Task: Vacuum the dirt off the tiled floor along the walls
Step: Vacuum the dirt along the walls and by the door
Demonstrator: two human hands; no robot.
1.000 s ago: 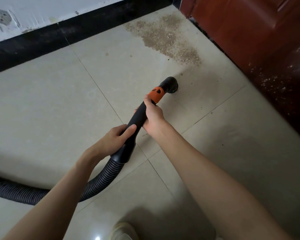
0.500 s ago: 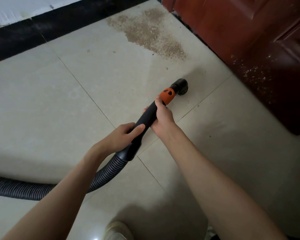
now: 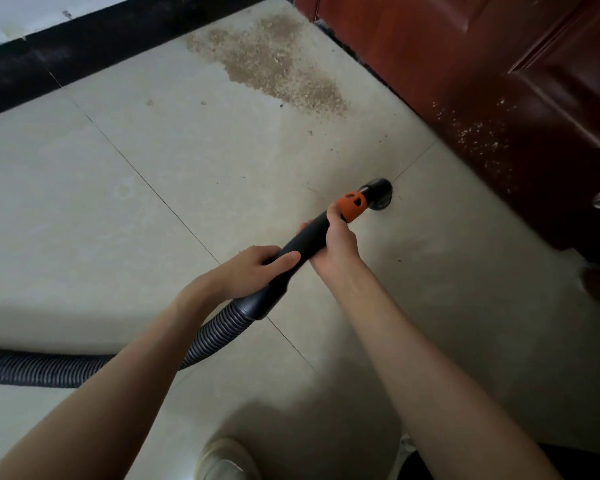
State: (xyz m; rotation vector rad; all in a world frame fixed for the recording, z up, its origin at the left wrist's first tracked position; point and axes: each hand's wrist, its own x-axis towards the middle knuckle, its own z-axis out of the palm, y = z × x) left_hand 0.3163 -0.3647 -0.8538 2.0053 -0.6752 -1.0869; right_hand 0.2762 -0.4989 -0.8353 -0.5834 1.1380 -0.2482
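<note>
Vacuum nozzle point(image 3: 378, 194), a short black angled mouth behind an orange collar point(image 3: 352, 206), pressed to or held just above the tiled floor point(image 3: 153, 254) beside a grout line, near the foot of the red-brown wooden door point(image 3: 499, 81); contact with the tile cannot be confirmed from this view. The right hand point(image 3: 336, 240) wraps its fingers round the black rigid wand point(image 3: 302, 242) directly behind the collar, and the left hand point(image 3: 253, 270) curls round the same wand lower down, just above the cuff where the ribbed hose point(image 3: 208, 337) joins and trails off to the left edge. The main dirt patch point(image 3: 274, 64), a tan wedge of fine debris, lies well apart from the nozzle in the far corner where the black skirting point(image 3: 84, 53) meets the door; it appears intact and unswept. Scattered specks lie on the tiles between the patch and the nozzle, and pale flecks cling to the lower door panel. The tiles around and behind the nozzle look largely free of debris, which suggests the strip along the door is partly done. Judged remaining: the corner patch, the stray specks, and the run along the skirting. A shoe point(image 3: 226, 460) shows at the lower edge.
</note>
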